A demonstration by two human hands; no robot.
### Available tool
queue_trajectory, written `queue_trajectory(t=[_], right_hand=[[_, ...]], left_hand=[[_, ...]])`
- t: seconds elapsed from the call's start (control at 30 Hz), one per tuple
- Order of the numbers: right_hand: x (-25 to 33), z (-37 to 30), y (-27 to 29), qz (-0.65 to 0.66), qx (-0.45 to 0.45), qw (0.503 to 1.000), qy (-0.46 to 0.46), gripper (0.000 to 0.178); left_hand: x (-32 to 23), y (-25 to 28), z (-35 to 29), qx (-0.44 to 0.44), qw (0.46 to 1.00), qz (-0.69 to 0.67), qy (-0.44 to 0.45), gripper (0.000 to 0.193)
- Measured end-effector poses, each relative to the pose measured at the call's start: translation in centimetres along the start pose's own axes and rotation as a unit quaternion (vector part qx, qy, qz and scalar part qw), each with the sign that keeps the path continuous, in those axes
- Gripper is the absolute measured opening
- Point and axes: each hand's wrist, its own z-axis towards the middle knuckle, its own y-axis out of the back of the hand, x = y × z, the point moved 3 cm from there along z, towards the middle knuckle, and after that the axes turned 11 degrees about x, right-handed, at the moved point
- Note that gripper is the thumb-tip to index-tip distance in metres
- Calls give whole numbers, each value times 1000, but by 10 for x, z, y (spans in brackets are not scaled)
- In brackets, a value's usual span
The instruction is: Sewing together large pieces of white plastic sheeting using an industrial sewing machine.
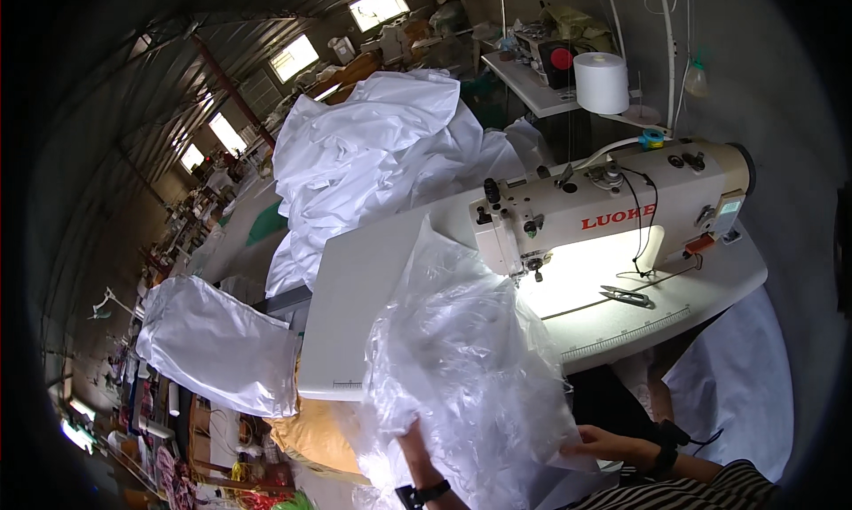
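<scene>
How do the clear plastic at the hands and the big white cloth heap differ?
The clear plastic is translucent and shiny; the cloth heap is opaque. The plastic hangs over the table's near edge; the heap lies at its far side. The left hand and right hand are at the plastic; neither touches the heap. Both look crumpled.

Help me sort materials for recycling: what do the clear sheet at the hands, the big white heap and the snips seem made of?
Clear sheet: apparently thin, glossy plastic film, judging by its see-through crinkles and highlights.
White heap: apparently smooth cloth, soft sheen, draping in broad folds; fibre unclear.
Snips: probably metal, slightly shiny, from their slim grey blades.
</scene>
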Motion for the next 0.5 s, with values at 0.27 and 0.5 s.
queue_trajectory(t=[0.27,0.5], right_hand=[[-10,-18,-10,17,-4,999,40,44],[-53,-7,4,58,-57,996,-30,49]], left_hand=[[-177,45,189,-218,699,439,-521,43],[-102,92,305,114,744,648,-114,37]])
